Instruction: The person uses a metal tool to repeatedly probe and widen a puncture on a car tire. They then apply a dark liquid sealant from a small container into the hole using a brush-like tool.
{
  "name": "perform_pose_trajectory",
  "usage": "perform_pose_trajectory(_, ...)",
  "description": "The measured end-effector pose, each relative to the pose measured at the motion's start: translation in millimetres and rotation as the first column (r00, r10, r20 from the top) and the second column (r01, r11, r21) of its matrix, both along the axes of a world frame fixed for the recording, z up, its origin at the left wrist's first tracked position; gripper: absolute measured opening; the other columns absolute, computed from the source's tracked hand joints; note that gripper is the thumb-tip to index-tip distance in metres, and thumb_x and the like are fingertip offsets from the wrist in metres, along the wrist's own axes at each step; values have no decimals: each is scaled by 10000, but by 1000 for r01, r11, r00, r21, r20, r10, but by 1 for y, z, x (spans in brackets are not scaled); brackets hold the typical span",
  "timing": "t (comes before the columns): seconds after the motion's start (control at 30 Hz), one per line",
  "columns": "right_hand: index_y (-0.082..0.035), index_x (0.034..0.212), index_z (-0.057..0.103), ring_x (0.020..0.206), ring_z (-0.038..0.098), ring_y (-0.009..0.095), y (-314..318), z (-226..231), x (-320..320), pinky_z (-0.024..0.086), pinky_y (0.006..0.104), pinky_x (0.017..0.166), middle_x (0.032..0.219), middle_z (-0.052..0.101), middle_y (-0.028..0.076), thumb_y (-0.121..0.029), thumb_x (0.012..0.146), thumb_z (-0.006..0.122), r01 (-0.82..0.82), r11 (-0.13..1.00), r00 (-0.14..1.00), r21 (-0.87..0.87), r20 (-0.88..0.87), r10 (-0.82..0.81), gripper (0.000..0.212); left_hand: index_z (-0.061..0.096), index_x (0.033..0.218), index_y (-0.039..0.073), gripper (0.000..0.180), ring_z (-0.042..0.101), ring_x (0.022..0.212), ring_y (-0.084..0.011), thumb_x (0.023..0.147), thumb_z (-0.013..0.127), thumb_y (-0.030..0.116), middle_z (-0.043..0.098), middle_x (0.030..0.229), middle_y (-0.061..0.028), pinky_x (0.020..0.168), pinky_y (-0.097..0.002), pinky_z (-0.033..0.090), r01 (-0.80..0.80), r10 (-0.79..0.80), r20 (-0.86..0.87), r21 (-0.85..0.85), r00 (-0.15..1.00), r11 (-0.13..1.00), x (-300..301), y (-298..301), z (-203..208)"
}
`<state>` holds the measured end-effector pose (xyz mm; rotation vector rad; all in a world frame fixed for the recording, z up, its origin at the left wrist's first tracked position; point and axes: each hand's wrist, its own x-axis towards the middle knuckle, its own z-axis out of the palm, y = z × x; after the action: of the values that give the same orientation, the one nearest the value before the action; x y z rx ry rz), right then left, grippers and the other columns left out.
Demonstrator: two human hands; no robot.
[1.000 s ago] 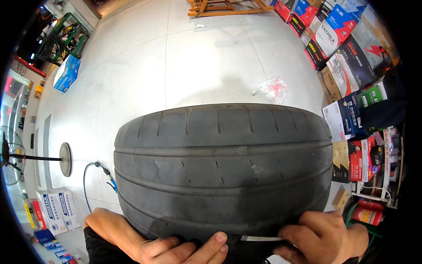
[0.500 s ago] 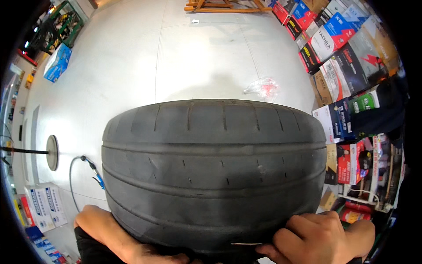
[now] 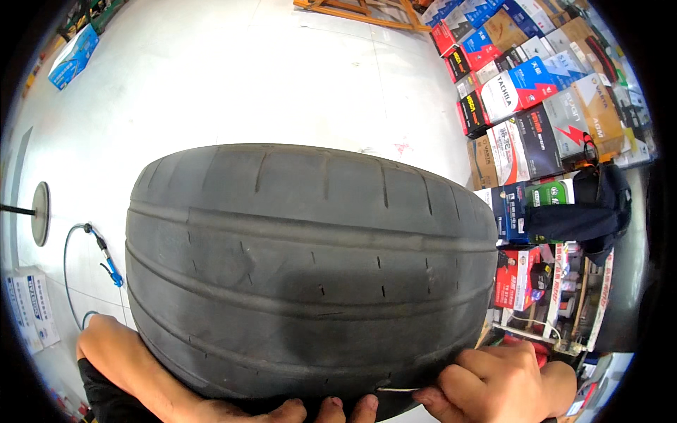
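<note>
A large black tyre (image 3: pixel 310 261) stands in front of me, its worn tread with grooves and short sipes turned up toward me. My right hand (image 3: pixel 486 381) is closed at the tyre's near right side, pinching a thin, light metal pick (image 3: pixel 400 390). The pick's tip meets the tread, and its other end disappears into my fingers. Along the lower edge, my left hand (image 3: pixel 282 410) lies against the near side of the tyre. Several of its fingertips show apart, close to the pick's tip; the rest of that hand is partly cut off.
Stacked battery boxes (image 3: pixel 522 84) line the right side, with a dark garment (image 3: pixel 578 218) hanging in front. At the left lie an air hose with a blue nozzle (image 3: pixel 111 271), a round stand base (image 3: pixel 42 213) and white boxes (image 3: pixel 32 310). A wooden frame (image 3: pixel 363 13) is at the back.
The view has turned, so the tyre sits further left and slightly tilted. More of my left fingertips show, nearer the pick. My right hand still grips the pick at the tread.
</note>
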<state>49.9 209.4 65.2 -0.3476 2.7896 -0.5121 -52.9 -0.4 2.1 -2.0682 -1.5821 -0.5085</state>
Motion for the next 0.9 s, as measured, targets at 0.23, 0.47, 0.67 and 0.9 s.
perform_pose_trajectory(0.23, -75, 630, 476, 371, 447, 136, -19, 16, -4, 350, 278, 310, 524, 452, 31, -178, 776, 628, -97, 954, 992, 282, 110, 68, 234, 599, 908, 97, 362, 551, 928, -204, 832, 392, 385, 628, 1039, -60, 852, -358, 402, 1, 3, -101, 36, 995, 999, -1, 0, -5)
perform_pose_trajectory(0.47, -75, 630, 458, 391, 453, 116, -21, 5, -4, 343, 265, 312, 526, 458, 25, -176, 767, 621, -114, 943, 993, 313, 36, 108, 235, 595, 866, 123, 285, 575, 897, -178, 823, 409, 334, 645, 991, -37, 834, -341, 412, -80, 93, -191, 75, 977, 994, 3, -1, -5)
perform_pose_trajectory(0.67, -18, 730, 527, 444, 491, 169, -1, 22, 8, 376, 287, 346, 576, 457, 61, -93, 717, 628, -98, 986, 995, 135, -5, 99, 126, 596, 812, 117, 237, 570, 831, -172, 788, 430, 284, 649, 968, -43, 714, -283, 409, 17, -2, -181, 82, 984, 996, -2, 10, 5)
perform_pose_trajectory(0.9, -10, 727, 530, 484, 506, 208, -2, -4, 7, 406, 313, 378, 597, 429, 77, -47, 693, 660, -5, 995, 999, -103, -50, 0, 139, 642, 769, 78, 240, 571, 768, -156, 772, 451, 224, 660, 894, -55, 629, -246, 391, 24, -22, -30, 75, 999, 997, 4, 7, 4)
